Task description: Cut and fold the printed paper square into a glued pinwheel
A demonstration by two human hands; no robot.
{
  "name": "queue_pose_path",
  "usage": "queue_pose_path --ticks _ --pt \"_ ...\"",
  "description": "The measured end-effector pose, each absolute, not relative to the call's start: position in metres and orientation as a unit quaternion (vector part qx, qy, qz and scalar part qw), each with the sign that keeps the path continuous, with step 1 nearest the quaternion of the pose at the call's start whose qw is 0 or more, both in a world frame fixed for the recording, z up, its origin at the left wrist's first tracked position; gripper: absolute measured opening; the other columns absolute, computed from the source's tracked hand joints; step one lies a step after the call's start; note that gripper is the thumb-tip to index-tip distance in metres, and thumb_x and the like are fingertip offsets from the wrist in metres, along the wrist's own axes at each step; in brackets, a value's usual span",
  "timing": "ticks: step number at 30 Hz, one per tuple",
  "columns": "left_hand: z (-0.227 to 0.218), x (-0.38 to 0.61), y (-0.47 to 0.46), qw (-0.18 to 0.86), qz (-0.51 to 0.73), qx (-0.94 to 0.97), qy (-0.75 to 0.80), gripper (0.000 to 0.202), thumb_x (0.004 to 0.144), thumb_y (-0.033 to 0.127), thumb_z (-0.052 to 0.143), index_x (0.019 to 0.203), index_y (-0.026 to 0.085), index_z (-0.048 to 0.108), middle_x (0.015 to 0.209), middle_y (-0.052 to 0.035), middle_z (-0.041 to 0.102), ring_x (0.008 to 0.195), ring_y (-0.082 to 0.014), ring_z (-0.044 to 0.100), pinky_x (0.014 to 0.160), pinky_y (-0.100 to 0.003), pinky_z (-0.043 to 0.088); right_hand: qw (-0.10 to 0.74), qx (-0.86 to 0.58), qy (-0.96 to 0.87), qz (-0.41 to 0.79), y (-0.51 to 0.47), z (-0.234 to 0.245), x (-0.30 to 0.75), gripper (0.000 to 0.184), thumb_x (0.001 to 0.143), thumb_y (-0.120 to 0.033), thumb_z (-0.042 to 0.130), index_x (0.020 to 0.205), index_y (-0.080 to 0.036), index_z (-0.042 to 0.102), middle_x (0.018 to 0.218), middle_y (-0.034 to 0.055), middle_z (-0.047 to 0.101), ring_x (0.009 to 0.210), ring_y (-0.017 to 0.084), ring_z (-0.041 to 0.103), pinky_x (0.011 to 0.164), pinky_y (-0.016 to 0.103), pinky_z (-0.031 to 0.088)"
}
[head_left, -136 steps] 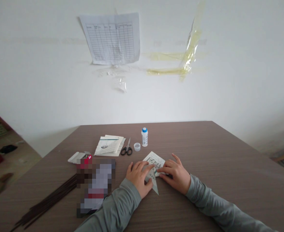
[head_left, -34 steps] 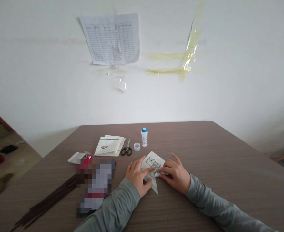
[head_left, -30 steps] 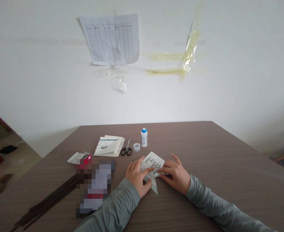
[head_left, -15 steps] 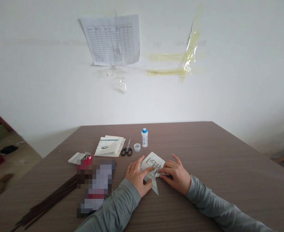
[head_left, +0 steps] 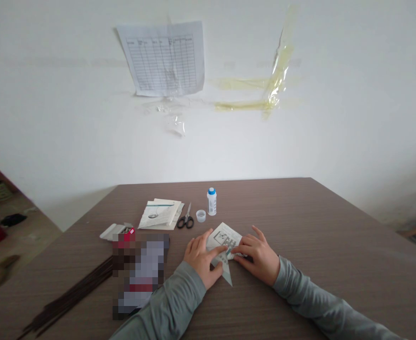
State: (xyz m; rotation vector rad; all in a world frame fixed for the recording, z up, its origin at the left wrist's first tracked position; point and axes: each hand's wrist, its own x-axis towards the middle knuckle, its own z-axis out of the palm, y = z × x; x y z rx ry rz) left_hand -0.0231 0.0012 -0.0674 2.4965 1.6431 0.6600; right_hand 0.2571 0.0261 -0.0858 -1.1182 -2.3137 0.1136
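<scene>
A folded sheet of printed paper (head_left: 223,235) lies on the table in front of me, with a pointed flap toward me. My left hand (head_left: 201,259) rests on its left side, fingers spread and thumb apart from the index finger, pressing the sheet down. At the right edge, my right hand (head_left: 256,255) pinches the fold between bent fingers and thumb. Its exact fingertip contact is partly hidden. Just beyond the paper stand a white glue bottle (head_left: 212,203) with a blue top and a clear plastic cap (head_left: 201,216).
Black-handled scissors (head_left: 186,221) lie beside a stack of folded papers (head_left: 160,215). Further left are a small opened box (head_left: 117,232), a blurred-out packet (head_left: 142,274) and a bundle of thin dark sticks (head_left: 69,297). A wall rises behind the table (head_left: 317,226).
</scene>
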Motion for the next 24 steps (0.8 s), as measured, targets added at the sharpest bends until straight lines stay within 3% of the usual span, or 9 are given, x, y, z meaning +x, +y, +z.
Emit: queue_pose_path --ticks 4,11,15,24 --pt "-0.064 -0.022 0.001 0.05 0.207 0.819 0.533 0.057 0.098 0.014 0.1 0.148 0.041 0.102 0.196 -0.0148 0.07 0.171 -0.05 0.073 0.148 -0.079 0.056 0.283 -0.415 -0.864 0.039 0.026 -0.084 0.257 0.021 0.112 -0.034 0.091 0.123 -0.049 0.101 0.101 0.0032 0.092 0.101 0.036 0.095 0.142 0.078 0.061" --pt "-0.06 -0.023 0.001 0.062 0.2 0.814 0.541 0.055 0.099 0.018 0.098 0.147 0.043 0.103 0.196 -0.0115 0.071 0.171 -0.0533 0.074 0.15 -0.076 0.056 0.285 -0.404 -0.869 0.028 0.024 -0.083 0.258 0.023 0.114 -0.028 0.088 0.125 -0.044 0.101 0.103 0.004 0.094 0.1 0.033 0.094 0.142 0.08 0.061" --pt "-0.061 -0.024 0.002 0.058 0.199 0.819 0.535 0.054 0.1 0.018 0.098 0.148 0.043 0.103 0.196 -0.0135 0.07 0.171 -0.0516 0.073 0.148 -0.079 0.056 0.282 -0.4 -0.872 0.026 0.025 -0.083 0.258 0.022 0.117 -0.03 0.086 0.126 -0.042 0.102 0.102 0.0043 0.093 0.099 0.033 0.093 0.142 0.08 0.061" --pt "-0.071 -0.027 0.006 0.038 0.197 0.817 0.54 0.053 0.1 0.023 0.099 0.148 0.043 0.102 0.195 -0.0129 0.073 0.171 -0.0475 0.075 0.149 -0.071 0.056 0.292 -0.403 -0.867 0.039 0.024 -0.083 0.258 0.022 0.114 -0.032 0.089 0.127 -0.046 0.1 0.103 0.0041 0.094 0.101 0.034 0.095 0.143 0.078 0.061"
